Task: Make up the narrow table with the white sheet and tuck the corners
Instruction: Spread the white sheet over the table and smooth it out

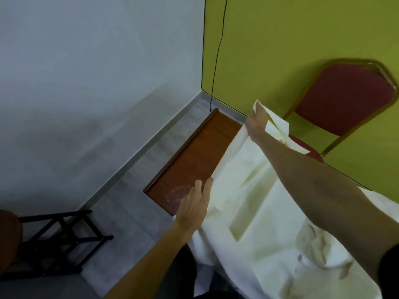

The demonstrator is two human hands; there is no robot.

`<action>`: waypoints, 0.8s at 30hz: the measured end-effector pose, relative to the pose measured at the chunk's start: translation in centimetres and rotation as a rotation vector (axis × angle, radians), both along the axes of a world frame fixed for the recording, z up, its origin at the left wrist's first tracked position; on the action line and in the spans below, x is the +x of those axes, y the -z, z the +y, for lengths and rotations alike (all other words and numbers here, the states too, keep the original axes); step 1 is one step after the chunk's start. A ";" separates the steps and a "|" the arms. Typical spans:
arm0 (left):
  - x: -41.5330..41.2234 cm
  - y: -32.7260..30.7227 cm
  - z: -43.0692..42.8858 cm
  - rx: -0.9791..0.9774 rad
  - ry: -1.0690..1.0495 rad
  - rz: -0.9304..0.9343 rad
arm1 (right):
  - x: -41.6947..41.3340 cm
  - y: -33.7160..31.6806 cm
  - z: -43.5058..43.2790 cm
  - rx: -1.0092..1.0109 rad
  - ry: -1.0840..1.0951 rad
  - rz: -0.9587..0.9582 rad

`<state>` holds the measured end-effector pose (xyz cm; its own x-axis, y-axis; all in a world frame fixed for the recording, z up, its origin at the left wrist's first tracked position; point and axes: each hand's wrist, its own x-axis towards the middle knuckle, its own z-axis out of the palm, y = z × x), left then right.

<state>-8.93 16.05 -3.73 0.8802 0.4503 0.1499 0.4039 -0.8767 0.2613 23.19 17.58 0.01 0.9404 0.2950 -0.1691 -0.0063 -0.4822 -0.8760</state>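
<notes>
At the far left a black slatted folding stand point(62, 238) sits on the grey floor, well apart from the work. Next comes the narrow reddish-brown wooden table point(194, 152), its left stretch bare wood, so the covering is only part done. The left hand point(194, 203) lies at the near edge of that bare wood, fingers stretched out against the hem of the creased white cloth sheet point(254, 208); whether the thumb nips the cloth underneath I cannot tell. The sheet lies over the right part of the table and spills off the near side in loose folds. The right hand point(255, 124) pinches a corner of it, raised above the table's far end. Behind stands a red padded chair with a gold metal frame point(345, 98). By my reading the spreading is roughly half done; squaring, smoothing and every corner tuck are left
</notes>
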 end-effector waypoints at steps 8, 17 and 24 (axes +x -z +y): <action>-3.1 0.7 12.2 0.066 -0.002 -0.009 | -2.6 -0.3 13.0 -0.013 -0.128 0.012; -5.7 2.6 19.9 0.021 -0.047 0.117 | -5.1 0.5 21.5 -0.091 -0.299 0.122; -7.2 5.9 19.1 0.063 0.073 0.161 | -4.1 3.5 17.8 -0.530 -0.518 -0.009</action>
<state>-16.14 35.19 -9.67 0.9252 0.3783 0.0306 0.3706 -0.9178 0.1422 19.14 35.40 -3.54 0.7050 0.5819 -0.4055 0.3427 -0.7800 -0.5235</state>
